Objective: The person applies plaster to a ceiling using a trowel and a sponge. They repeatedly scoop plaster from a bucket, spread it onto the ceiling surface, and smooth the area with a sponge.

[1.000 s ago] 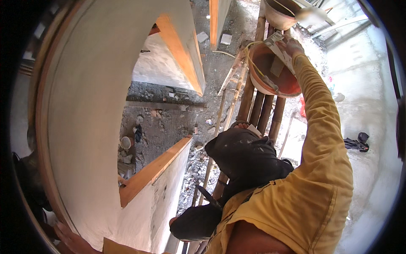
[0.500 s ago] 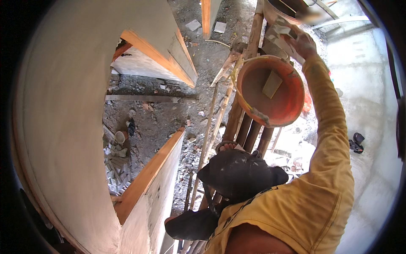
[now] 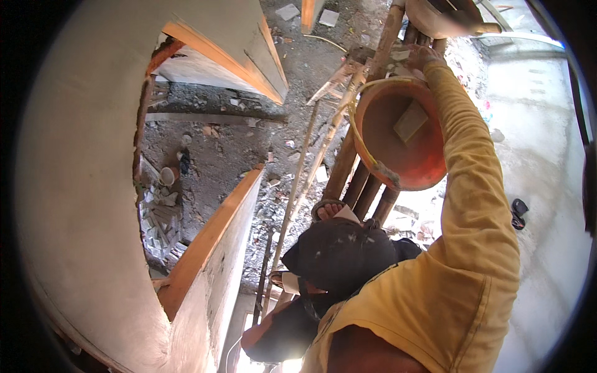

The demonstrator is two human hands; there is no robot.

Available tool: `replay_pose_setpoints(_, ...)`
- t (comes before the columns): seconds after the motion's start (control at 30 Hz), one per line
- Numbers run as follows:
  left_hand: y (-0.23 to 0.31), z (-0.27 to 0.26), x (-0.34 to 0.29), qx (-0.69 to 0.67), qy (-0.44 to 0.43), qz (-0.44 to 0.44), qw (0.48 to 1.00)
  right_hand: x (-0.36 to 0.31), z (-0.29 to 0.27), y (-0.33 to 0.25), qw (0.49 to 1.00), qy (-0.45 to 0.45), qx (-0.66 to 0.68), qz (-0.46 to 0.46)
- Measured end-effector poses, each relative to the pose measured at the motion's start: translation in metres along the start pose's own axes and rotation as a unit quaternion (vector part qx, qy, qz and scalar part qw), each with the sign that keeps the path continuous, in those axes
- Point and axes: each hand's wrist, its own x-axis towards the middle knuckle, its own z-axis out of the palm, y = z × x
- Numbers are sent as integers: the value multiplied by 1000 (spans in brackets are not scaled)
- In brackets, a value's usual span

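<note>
My right hand (image 3: 425, 57), at the end of a yellow sleeve, reaches down just beyond the far rim of an orange bucket (image 3: 429, 168). Its fingers look curled, but what they hold is hard to make out; a pale flat piece (image 3: 400, 55) shows beside them. The bucket contains a grey-brown mix, and a small rectangular block (image 3: 411, 122) lies in it. Farther off stands a second, round container (image 3: 426, 20), with a blurred tool (image 3: 488, 28) across its edge. My left hand is out of view.
Several wooden poles (image 3: 339, 168) form a narrow raised walkway under the bucket, with my foot (image 3: 329, 211) on it. Rubble ground (image 3: 217, 149) lies below. At left is a plastered wall (image 3: 81, 174) with a wood-edged opening; a pale wall (image 3: 528, 124) stands at right.
My right hand has come down and slightly left, closer behind the bucket. The grey flat board it gripped earlier is now mostly hidden. The view has shifted a little.
</note>
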Motion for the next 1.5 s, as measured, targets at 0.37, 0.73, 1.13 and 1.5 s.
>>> replay_pose_setpoints(0.37,-30,8,-33,-49,4,-21,999,-207,-9,-27,956,122,157,-217)
replay_pose_setpoints(0.73,2,-66,-46,-75,31,16,997,-180,30,-49,962,-16,273,-9)
replay_pose_setpoints(1.13,11,-60,-51,-100,93,48,989,-189,33,-51,981,24,194,7)
replay_pose_setpoints(1.5,7,-63,-53,-137,101,36,985,-172,67,-25,970,-236,59,-28)
